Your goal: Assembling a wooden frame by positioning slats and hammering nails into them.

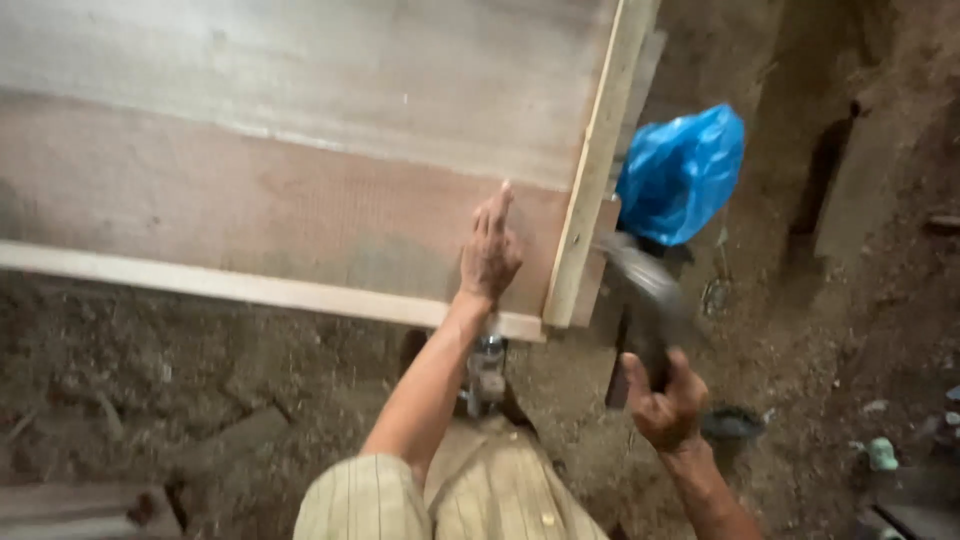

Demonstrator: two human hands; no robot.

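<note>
Plywood panel (300, 200) lies steadied under the flat, open left hand (490, 255), while just right of it the right hand (665, 405) has its grip closed round a blurred hammer (645, 300) raised beside the panel's corner.

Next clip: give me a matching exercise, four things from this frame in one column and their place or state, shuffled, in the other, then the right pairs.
Things:
1. left hand
2. right hand
3. blue plastic bag
4. wooden edge strip

Place or state:
A. crumpled on the dirt ground, right of the panel
B. flat on the plywood panel, fingers stretched out
C. runs along the panel's right side
D. closed on the handle of a blurred hammer

Pairs: 1-B, 2-D, 3-A, 4-C
</note>
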